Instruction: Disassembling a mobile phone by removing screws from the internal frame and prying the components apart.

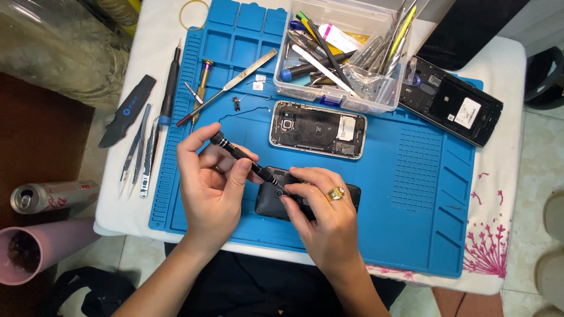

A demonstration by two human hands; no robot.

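left hand pinching black screwdriver, tip seemingly on dark phone; right hand pressing phone.

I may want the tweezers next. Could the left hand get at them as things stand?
Probably yes, once freed: the tweezers lie uncovered at the blue mat's left edge, beside the left hand. But that hand now grips the black screwdriver, so it must put that down first.

Both forearms are bare, with no sleeves visible. The left hand carries no jewellery. The right hand wears one chunky gold-coloured metal ring with a raised face on a finger. Nails are short and unpainted.
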